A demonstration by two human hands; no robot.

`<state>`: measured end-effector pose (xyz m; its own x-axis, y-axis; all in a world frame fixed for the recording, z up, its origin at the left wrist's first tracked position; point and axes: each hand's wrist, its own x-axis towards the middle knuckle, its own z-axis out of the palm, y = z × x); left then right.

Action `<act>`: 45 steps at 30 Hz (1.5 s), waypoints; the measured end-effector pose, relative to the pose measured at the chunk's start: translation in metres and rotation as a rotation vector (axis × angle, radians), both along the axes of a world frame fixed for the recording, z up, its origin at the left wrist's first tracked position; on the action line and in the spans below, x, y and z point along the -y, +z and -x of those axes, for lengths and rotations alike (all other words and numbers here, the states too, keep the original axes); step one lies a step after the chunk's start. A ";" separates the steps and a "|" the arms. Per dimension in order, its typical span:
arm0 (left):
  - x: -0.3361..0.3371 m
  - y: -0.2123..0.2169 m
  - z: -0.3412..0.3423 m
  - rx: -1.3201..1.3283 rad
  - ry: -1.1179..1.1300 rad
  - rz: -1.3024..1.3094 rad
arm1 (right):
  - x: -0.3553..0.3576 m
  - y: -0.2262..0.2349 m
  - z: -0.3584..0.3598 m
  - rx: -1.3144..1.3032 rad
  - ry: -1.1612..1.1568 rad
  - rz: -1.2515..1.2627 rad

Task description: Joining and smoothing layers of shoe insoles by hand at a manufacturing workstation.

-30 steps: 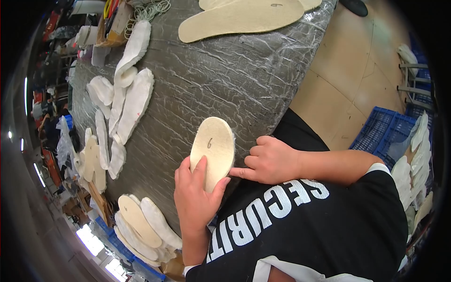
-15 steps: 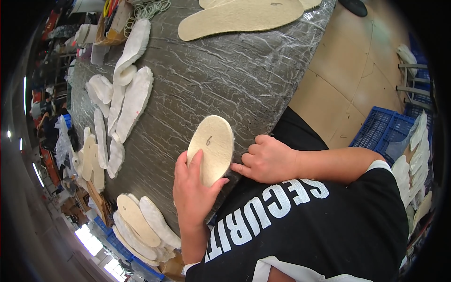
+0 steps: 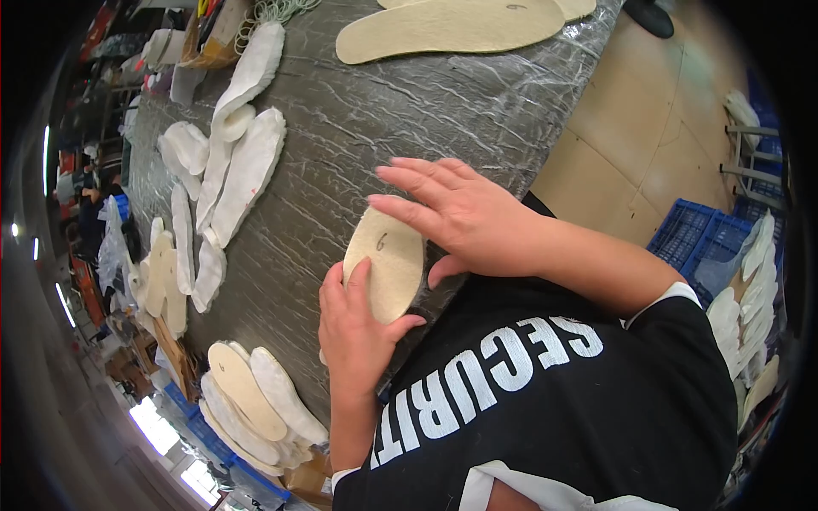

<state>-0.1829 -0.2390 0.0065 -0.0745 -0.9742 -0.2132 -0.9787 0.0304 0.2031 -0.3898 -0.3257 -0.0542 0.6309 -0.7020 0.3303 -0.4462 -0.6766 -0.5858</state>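
A cream insole [image 3: 388,255] with a handwritten mark lies at the near edge of the dark, plastic-covered table [image 3: 341,136]. My left hand [image 3: 358,328] holds its near end, fingers over the top and left edge, thumb out by the right edge. The palm hides part of that end. Over the far end of the insole is my right hand [image 3: 469,213], open, its fingers stretched out to the left and its thumb apart. The right fingers cover the far right edge, and whether they touch it I cannot tell.
More cream insoles [image 3: 452,30] lie at the table's far edge. White fleecy insoles [image 3: 247,179] are scattered at left, and a pile of insoles [image 3: 247,392] sits lower left. A cardboard box [image 3: 217,34] stands far left. Blue crates [image 3: 686,230] are on the floor at right.
My right hand has moved up from beside the insole's right edge to above its far end, and its fingers have opened out. My left hand stays on the insole.
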 end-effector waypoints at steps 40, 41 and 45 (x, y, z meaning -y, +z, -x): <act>-0.008 0.015 -0.053 -0.401 0.193 -0.100 | 0.002 0.020 -0.038 -0.245 0.448 -0.060; -0.007 0.015 -0.055 -0.397 0.185 -0.137 | 0.003 0.019 -0.041 -0.266 0.524 -0.076; -0.011 0.018 -0.074 -0.427 0.246 -0.118 | 0.006 0.022 -0.044 -0.317 0.490 -0.142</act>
<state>-0.1084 -0.2279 0.0249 0.0499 -0.9450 -0.3232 -0.7831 -0.2379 0.5747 -0.3453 -0.3318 -0.0319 0.9448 -0.3276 -0.0030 -0.2696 -0.7724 -0.5750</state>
